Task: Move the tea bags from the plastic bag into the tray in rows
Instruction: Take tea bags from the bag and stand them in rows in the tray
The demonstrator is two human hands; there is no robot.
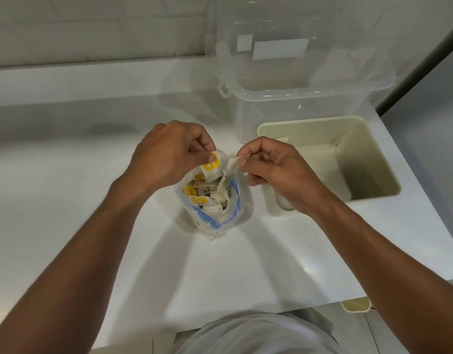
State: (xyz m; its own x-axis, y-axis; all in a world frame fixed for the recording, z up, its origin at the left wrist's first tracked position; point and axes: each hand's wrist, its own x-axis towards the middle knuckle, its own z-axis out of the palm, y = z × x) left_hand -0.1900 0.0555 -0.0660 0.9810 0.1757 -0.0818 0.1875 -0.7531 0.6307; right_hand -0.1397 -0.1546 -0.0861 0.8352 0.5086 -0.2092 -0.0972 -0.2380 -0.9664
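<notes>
A white countertop [67, 187] runs beneath a pale tiled wall [92, 26]. At the back right stands a clear plastic box [309, 103] with its lid [348, 34] raised upright, two white labels [280, 48] on it. Below the counter's near edge is a small cream object [355, 305], too cropped to name.

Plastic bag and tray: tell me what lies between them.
Head view: only a narrow strip of counter separates plastic bag and tray; the right hand is above it.

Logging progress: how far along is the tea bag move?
Done: nothing; the tray looks empty. In hand: left hand pinches a yellow-tagged tea bag, right hand a string, above the plastic bag. Left: every bag, to be laid in rows.
</notes>
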